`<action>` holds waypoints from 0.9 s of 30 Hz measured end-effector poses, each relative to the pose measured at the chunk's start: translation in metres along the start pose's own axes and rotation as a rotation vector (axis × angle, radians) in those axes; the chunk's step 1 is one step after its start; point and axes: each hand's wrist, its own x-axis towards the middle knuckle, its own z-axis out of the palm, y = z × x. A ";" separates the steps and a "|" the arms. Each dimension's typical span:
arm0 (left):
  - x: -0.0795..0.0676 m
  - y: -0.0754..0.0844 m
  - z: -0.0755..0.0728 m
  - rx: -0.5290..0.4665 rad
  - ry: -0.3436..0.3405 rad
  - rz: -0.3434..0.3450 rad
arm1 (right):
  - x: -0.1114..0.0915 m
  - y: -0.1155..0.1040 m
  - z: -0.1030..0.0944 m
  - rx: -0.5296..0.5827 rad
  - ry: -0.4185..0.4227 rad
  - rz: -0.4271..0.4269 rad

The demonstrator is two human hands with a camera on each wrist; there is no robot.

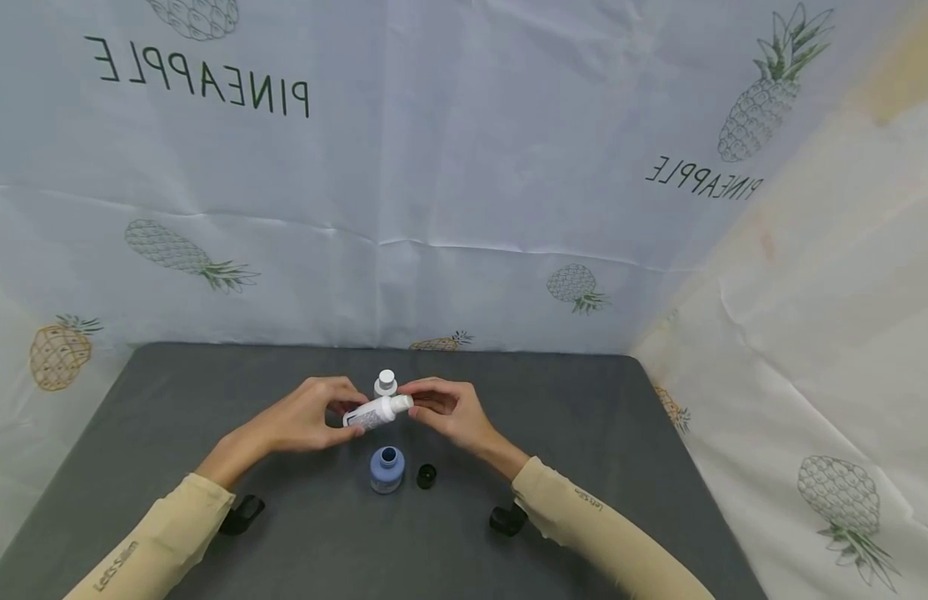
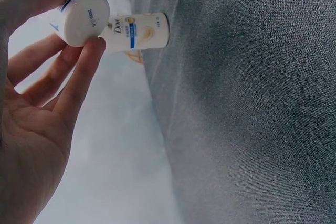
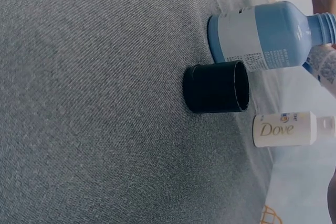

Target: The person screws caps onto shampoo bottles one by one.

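Note:
My left hand (image 1: 314,412) grips a small white bottle (image 1: 370,414) by its body, tilted above the table with its top toward the right. My right hand (image 1: 452,415) has thumb and index finger at that bottle's white cap (image 1: 401,403), pinching it. In the left wrist view, the fingers (image 2: 86,72) hold the bottle near its base (image 2: 86,22). A second white bottle, labelled Dove (image 3: 283,129), stands upright behind the hands. Nearer stands an uncapped blue bottle (image 1: 386,472). Beside it on the right sits a black cap (image 3: 215,87), hollow side up.
A dark grey cloth-covered table (image 1: 344,542) lies under everything. White curtains (image 1: 464,167) printed with pineapples hang behind it and at its sides. Black devices (image 1: 241,514) are at both wrists.

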 end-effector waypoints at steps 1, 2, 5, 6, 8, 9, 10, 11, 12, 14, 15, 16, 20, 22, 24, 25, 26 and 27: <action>0.000 0.000 0.000 0.001 0.000 -0.001 | 0.000 0.001 0.000 -0.002 0.003 -0.001; 0.000 0.000 0.000 0.001 0.000 -0.003 | 0.000 0.001 0.000 -0.005 0.006 -0.001; 0.001 0.001 0.000 0.003 -0.006 -0.013 | 0.000 0.004 0.000 -0.012 0.016 0.002; 0.001 0.002 0.000 0.004 -0.008 -0.016 | 0.000 0.005 0.000 -0.013 0.018 0.002; 0.001 0.002 0.000 0.005 -0.010 -0.024 | 0.000 0.005 0.000 -0.022 0.024 0.006; 0.001 0.002 0.000 0.007 -0.011 -0.026 | 0.001 0.006 0.001 -0.023 0.028 0.009; 0.002 0.002 0.000 0.007 -0.011 -0.027 | 0.001 0.006 0.001 -0.024 0.033 0.015; 0.002 0.002 0.000 0.010 -0.011 -0.028 | 0.001 0.006 0.001 -0.025 0.038 0.024; 0.002 0.002 0.000 0.012 -0.011 -0.027 | 0.001 0.006 0.001 -0.027 0.043 0.034; 0.002 0.002 0.000 0.013 -0.010 -0.023 | 0.001 0.005 0.001 -0.036 0.056 0.054; 0.002 0.002 0.000 0.015 -0.010 -0.020 | 0.001 0.004 0.002 -0.040 0.063 0.064; 0.002 0.002 0.000 0.014 -0.011 -0.018 | 0.001 0.004 0.002 -0.048 0.070 0.073; 0.002 0.002 0.000 0.014 -0.010 -0.014 | 0.002 0.002 0.004 -0.079 0.095 0.110; 0.001 0.002 0.000 0.014 -0.009 -0.015 | 0.003 0.001 0.005 -0.098 0.105 0.125; 0.001 0.003 0.000 0.014 -0.007 -0.014 | 0.004 0.000 0.005 -0.120 0.113 0.144; 0.001 0.003 0.000 0.013 -0.006 -0.016 | 0.004 0.000 0.005 -0.131 0.119 0.151; 0.001 0.003 0.000 0.012 -0.006 -0.016 | 0.004 0.000 0.006 -0.139 0.124 0.158; 0.000 0.004 0.000 0.012 -0.006 -0.016 | 0.004 0.000 0.006 -0.145 0.129 0.164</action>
